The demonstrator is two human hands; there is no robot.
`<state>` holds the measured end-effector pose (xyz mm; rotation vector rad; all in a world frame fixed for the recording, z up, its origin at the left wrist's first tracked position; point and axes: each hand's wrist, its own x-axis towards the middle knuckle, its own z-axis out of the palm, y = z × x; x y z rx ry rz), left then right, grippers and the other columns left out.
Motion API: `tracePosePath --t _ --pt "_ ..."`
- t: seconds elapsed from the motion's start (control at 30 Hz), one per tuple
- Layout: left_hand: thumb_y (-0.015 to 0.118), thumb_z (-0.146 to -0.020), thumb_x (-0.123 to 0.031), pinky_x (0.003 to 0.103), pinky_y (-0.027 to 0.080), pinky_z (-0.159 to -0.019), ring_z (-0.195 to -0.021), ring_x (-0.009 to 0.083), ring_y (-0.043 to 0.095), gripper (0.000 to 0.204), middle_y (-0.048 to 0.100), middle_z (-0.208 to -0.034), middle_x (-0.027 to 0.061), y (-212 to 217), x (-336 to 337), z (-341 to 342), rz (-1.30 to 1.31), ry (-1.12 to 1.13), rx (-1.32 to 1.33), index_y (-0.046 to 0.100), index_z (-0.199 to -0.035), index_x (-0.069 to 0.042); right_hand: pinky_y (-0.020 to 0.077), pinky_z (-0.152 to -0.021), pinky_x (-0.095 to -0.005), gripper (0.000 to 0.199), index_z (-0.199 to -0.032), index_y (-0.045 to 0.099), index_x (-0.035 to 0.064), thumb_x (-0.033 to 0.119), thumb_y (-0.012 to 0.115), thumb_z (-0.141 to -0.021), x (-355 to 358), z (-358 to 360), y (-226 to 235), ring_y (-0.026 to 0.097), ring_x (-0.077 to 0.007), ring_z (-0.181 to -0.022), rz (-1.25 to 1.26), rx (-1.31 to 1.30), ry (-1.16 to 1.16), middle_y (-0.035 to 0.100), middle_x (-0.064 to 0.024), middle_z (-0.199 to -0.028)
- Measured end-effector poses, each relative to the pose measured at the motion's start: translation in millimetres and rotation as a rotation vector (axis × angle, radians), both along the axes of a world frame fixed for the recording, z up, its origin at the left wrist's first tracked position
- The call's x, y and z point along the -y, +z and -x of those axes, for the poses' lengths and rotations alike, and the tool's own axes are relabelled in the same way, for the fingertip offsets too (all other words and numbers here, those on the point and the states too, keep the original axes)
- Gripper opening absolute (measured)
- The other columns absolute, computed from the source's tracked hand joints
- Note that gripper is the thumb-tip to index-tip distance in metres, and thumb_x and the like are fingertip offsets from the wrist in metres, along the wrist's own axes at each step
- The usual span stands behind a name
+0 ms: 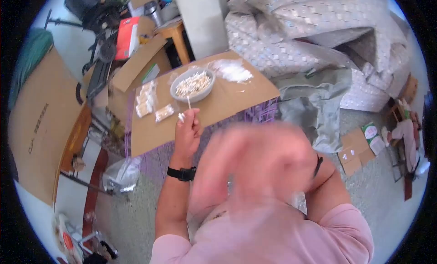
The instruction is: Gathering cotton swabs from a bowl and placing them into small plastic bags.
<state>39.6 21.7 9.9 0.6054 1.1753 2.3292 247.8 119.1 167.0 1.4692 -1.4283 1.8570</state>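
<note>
My left hand (188, 131) is closed at the near edge of a cardboard-topped table, gripping cotton swabs (189, 101). One swab sticks up from the fingers toward a grey bowl (203, 97) heaped with loose cotton swabs (193, 84). White tips also show at the left side of this hand. Raised close to the camera, my right hand (259, 159) is large and smeared by motion, so its fingers and anything in them cannot be made out. Left of the bowl lie clear packs of swabs (145, 100) and a smaller pack (164, 112).
Clear plastic bags (232, 71) lie right of the bowl on the cardboard tabletop (236, 100). Grey-green cloth (314, 104) hangs beside the table, before a large patterned cover (291, 31). Cardboard boxes (136, 66) crowd the far left. A plastic bag (122, 175) is on the floor.
</note>
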Motion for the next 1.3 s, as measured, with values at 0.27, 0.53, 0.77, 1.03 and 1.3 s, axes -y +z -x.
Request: tracePosePath --t 0.27,0.53,0.77,1.03,1.3 --pt "0.052 -0.097 -0.029 0.020 0.028 -0.044 -0.049 0.0046 0.034 0.023 0.044 -0.063 -0.0041 10 34 -76 0.072 -0.149 -0.004 0.059 -0.089 -0.009 0.0471 -0.084 -0.0278 0.025 -0.115 0.059 0.0009 0.012 0.055 -0.094 -16 34 -130 0.058 -0.0142 -0.098 -0.026 0.592 -0.687 0.060 -0.0073 -0.109" --pt "0.059 -0.093 -0.030 0.019 0.030 -0.046 -0.053 0.0023 0.039 0.024 0.049 -0.067 -0.0050 -13 41 -115 0.272 -0.234 0.040 0.064 -0.096 -0.006 0.0473 -0.083 -0.0289 0.018 -0.103 0.065 0.0013 0.010 0.058 -0.090 -11 22 -161 0.059 -0.0168 -0.096 -0.071 0.608 -0.716 0.063 -0.0107 -0.106" --pt "0.063 -0.091 -0.026 0.018 0.030 -0.047 -0.055 0.0008 0.040 0.026 0.053 -0.073 -0.0048 -19 55 -105 0.464 -0.065 -0.197 0.067 -0.102 -0.003 0.0463 -0.073 -0.0253 0.018 -0.092 0.065 0.0024 0.018 0.056 -0.094 -19 -5 -182 0.057 -0.0102 -0.083 -0.080 0.838 -0.700 0.064 -0.0029 -0.088" --pt "0.062 -0.091 -0.021 0.018 0.032 -0.049 -0.058 0.0032 0.043 0.023 0.056 -0.082 -0.0021 -12 45 -108 0.346 -0.331 -0.138 0.069 -0.098 0.000 0.0444 -0.066 -0.0231 0.018 -0.093 0.063 0.0041 0.020 0.054 -0.095 -5 -20 -180 0.053 -0.0060 -0.075 -0.129 0.917 -0.530 0.062 0.0016 -0.081" --pt "0.061 -0.090 -0.014 0.020 0.036 -0.051 -0.066 0.0064 0.050 0.018 0.054 -0.082 -0.0001 -10 46 -110 0.351 -0.348 -0.180 0.068 -0.094 0.002 0.0419 -0.061 -0.0215 0.012 -0.088 0.062 0.0052 0.017 0.061 -0.092 -4 -16 -190 0.050 -0.0039 -0.069 -0.009 0.951 -0.501 0.059 0.0031 -0.075"
